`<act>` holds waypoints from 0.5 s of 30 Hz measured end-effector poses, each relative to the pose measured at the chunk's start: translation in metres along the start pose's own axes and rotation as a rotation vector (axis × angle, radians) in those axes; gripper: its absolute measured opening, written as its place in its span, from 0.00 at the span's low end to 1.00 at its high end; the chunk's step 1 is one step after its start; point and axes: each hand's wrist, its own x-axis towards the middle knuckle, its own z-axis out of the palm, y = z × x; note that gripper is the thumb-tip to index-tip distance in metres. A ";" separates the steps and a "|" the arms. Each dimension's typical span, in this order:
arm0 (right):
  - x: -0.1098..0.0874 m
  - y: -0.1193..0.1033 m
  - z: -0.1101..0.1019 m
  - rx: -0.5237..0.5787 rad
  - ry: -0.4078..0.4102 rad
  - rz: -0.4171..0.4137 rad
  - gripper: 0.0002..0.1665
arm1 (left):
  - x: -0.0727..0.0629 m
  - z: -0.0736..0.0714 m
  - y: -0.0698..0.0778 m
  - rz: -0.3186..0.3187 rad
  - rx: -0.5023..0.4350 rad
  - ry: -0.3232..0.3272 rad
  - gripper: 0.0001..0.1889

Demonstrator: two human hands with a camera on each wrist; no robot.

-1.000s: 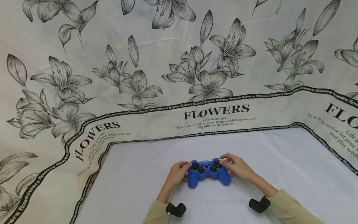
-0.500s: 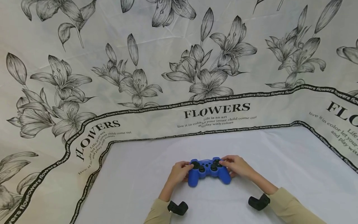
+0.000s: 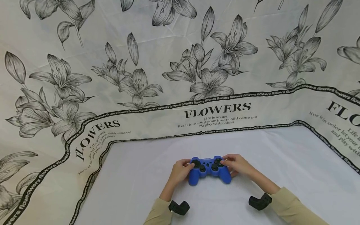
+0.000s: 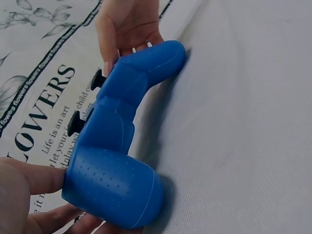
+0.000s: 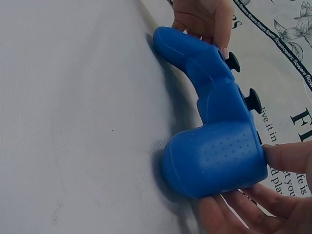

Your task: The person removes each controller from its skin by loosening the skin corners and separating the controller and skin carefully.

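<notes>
A blue game controller (image 3: pixel 208 170) with black thumbsticks and buttons is held between both hands over the white tabletop. My left hand (image 3: pixel 180 172) grips its left side, thumb on top by the directional pad and fingers beneath. On the other side my right hand (image 3: pixel 239 165) pinches the right end, thumb near the face buttons. Seen from the left wrist, the dotted grip of the controller (image 4: pixel 112 185) sits between thumb and fingers. In the right wrist view the right hand's fingers (image 5: pixel 243 214) curl under the controller (image 5: pixel 214 156).
White cloth (image 3: pixel 135 175) covers the table under the hands. A floral curtain (image 3: pixel 157 62) with printed lettering rises behind and along both sides. Black wrist-worn devices (image 3: pixel 179 207) show at both sleeves.
The controller and both hands appear slightly higher in the head view, by a few pixels. The hold of both hands looks the same.
</notes>
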 end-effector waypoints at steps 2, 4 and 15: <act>-0.001 -0.001 0.000 0.001 -0.002 0.000 0.29 | 0.000 0.001 0.001 0.003 0.013 0.016 0.22; -0.002 -0.003 -0.001 -0.003 0.005 0.004 0.29 | 0.001 0.002 0.002 0.012 0.021 0.037 0.21; -0.002 -0.010 -0.003 -0.016 0.073 -0.035 0.30 | 0.003 0.005 0.014 0.033 -0.003 0.172 0.18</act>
